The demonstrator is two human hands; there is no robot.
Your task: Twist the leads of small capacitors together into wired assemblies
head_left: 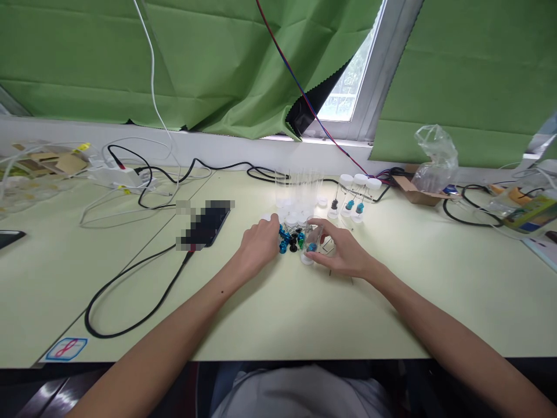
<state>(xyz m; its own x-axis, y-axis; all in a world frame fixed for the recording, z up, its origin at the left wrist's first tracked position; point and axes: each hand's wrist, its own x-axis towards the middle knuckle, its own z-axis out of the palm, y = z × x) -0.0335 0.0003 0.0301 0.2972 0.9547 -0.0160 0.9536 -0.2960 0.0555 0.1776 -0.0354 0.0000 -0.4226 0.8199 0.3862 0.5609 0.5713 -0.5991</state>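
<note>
Right hand point(344, 249) clamped round clear tube point(312, 234) at centre, white end point(307, 260) down, probably to steady it. Left hand point(260, 244) at coloured parts point(284, 237) just left; grip hidden, can't tell. Parts bunched close, seemingly for easy reach.

Two hands point(260, 242) point(346, 251), three white-topped tubes point(349, 204)

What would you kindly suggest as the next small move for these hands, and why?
Probably, the left hand should single out one blue piece from the small pile: its fingers are right at the pile's edge, and the right hand holds a clear tube close beside it. Whether the left fingertips grip anything is hidden.
</note>
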